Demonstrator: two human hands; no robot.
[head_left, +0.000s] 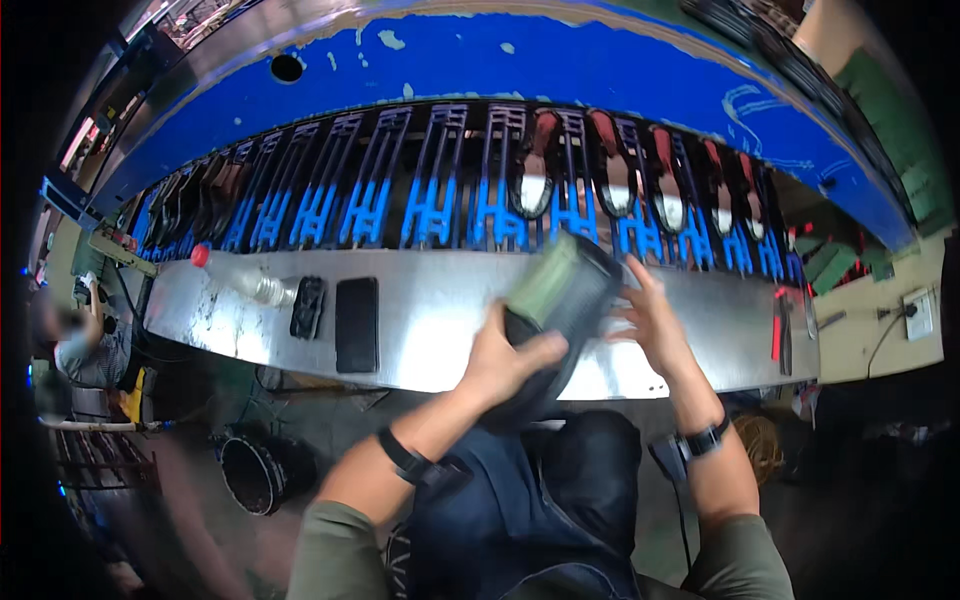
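Note:
My left hand (pixel 503 362) is closed round a dark shoe (pixel 585 290) with a pale green face, held tilted above the front of the metal bench. Motion smears the shoe, so its details are hard to make out. Just right of it my right hand (pixel 655 325) is raised with fingers apart, close to the shoe's side but not visibly gripping it. Beyond both hands, several shoes (pixel 617 185) with reddish and pale undersides rest on a rack of blue-tipped prongs (pixel 430 210).
A clear bottle with a red cap (pixel 245 278), a small black object (pixel 308 307) and a black phone (pixel 357 325) lie on the metal bench (pixel 430 345). At its right end is a red-handled tool (pixel 777 330). Another person (pixel 85 350) sits far left.

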